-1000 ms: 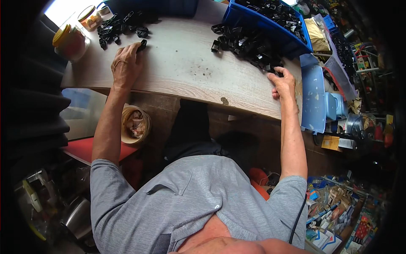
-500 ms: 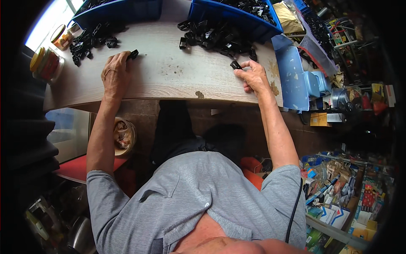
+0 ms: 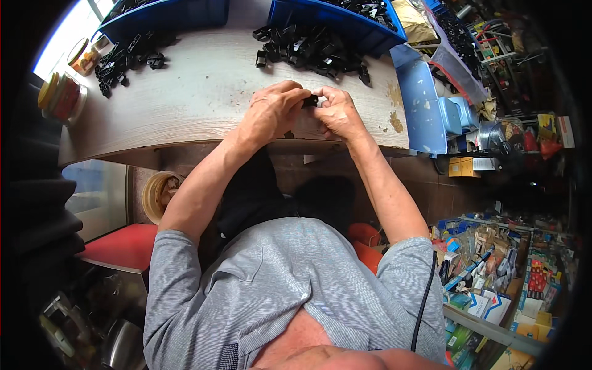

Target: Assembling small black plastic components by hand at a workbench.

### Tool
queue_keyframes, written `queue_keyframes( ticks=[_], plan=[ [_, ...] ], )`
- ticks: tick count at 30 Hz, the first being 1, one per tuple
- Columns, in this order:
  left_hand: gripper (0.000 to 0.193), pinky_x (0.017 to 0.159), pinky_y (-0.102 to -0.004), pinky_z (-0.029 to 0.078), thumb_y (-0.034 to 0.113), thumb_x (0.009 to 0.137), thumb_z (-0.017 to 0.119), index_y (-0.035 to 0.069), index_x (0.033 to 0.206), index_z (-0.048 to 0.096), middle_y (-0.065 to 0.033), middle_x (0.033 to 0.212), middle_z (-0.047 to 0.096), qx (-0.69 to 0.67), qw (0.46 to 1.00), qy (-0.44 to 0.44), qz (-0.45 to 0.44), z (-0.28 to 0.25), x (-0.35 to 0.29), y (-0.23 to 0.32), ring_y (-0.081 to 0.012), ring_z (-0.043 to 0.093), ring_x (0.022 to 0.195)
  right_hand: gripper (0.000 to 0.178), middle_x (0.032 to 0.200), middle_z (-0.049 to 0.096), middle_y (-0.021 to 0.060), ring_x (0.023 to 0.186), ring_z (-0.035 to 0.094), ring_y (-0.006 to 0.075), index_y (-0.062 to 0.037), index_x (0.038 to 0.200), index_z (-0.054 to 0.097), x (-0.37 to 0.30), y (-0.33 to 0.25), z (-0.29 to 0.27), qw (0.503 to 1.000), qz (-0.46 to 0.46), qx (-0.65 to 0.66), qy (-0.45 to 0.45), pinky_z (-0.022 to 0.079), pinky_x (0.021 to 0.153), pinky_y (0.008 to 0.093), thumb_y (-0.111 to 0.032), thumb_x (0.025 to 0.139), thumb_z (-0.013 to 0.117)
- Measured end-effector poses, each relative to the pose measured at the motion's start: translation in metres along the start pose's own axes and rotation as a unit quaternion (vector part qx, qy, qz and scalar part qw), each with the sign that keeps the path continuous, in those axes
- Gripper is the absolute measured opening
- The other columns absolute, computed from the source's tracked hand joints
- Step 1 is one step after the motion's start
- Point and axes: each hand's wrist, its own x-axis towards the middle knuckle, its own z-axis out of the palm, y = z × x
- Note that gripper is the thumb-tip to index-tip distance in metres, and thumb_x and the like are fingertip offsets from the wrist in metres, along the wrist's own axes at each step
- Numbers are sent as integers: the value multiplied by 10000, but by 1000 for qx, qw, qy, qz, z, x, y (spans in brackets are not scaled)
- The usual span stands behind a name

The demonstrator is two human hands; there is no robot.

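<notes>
Near the table's front edge, my left hand [image 3: 270, 116] and my right hand [image 3: 340, 115] meet fingertip to fingertip. Pinched between them is a small black plastic part [image 3: 310, 101]; fingers cover most of it, so I cannot tell whether it is one piece or two pressed together. Beyond my hands lies a loose heap of black plastic pieces [image 3: 311, 52], some of them hollow and box-like. Another pile of smaller black pieces [image 3: 126, 58] is spread on the far left of the pale wooden table [image 3: 185, 102].
Two blue bins, one at the back left [image 3: 179, 24] and one at the back right [image 3: 364, 34], hold more black pieces. Lidded jars [image 3: 61, 98] stand at the left edge. A light-blue plastic panel [image 3: 424, 105] borders the table's right side; a bucket [image 3: 155, 196] sits below.
My left hand has swung right from the left side with its black piece, and my right hand has come inward with its own. They now touch in front of the heap.
</notes>
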Motion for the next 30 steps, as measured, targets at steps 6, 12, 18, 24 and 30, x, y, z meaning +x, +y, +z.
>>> queue_keyframes(
  ticks=[6,12,18,24,30],
  plan=[
    [285,791,-404,568,-4,873,680,72,1143,731,-109,1038,698,50,991,-109,55,0,12,-8,-318,701,919,341,583,595,20,452,575,116,-47,1144,693,2,2,-3,1000,11,-3,-25,477,389,280,-90,808,737],
    [302,806,-397,572,-6,861,686,58,1154,725,-108,1082,691,28,989,-97,106,-1,8,-10,-313,695,945,288,578,561,-35,427,500,56,-66,1138,691,1,7,-3,999,8,22,-29,356,368,222,-152,874,767],
    [331,808,-399,579,-12,849,694,67,1169,723,-109,1106,696,21,989,-109,102,-5,8,-12,-311,701,963,294,558,553,-41,415,497,53,-55,1127,695,1,7,-4,999,16,16,-33,351,356,220,-154,866,785],
    [440,816,-387,581,-4,826,694,96,1255,703,-93,1127,694,70,986,-121,94,-14,3,-16,-296,698,975,267,557,554,-51,415,503,41,-44,1114,692,3,9,-3,998,-2,26,-50,349,349,208,-110,867,769],
    [543,920,-381,549,43,811,684,71,1351,631,-104,1229,664,124,975,-168,82,-10,-2,-2,-279,668,1081,233,555,563,-47,407,502,40,-33,1084,685,4,8,-7,997,6,37,-60,355,343,205,-92,871,757]
  ],
)
